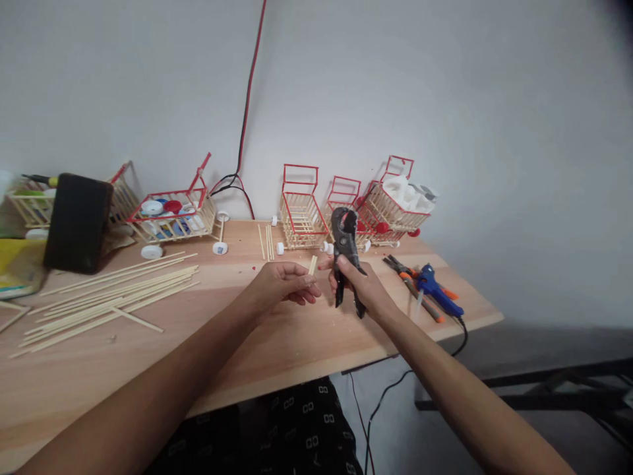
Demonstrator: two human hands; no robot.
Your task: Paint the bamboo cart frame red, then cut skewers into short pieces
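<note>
Right hand (pixel 361 285) wrapped around the handles of a black cutter (pixel 346 254), fingers curled and pressed together on the grips; tool upright, head pointing up and away. Cutter jaws look nearly closed with nothing between them, though the gap is too small to judge. Left hand (pixel 281 282) just beside it, thumb and fingertips pinching a short wooden stick (pixel 312 265) that stands nearly upright; the other fingers loosely curled. Stick and cutter are close but apart. Both hands are held over the middle of the wooden table (pixel 277 349).

On the table, left: loose pile of long sticks (pixel 113 293), a dark block (pixel 76 223) behind it. Along the wall: small stick carts with red frames, one holding bottle caps (pixel 171 214), an empty one (pixel 300 211), another with white pieces (pixel 395 201). Right of the hands: orange-handled pliers (pixel 410 280) and a blue glue gun (pixel 435 287), lying near each other. Red cable (pixel 250 99) runs up the wall.
</note>
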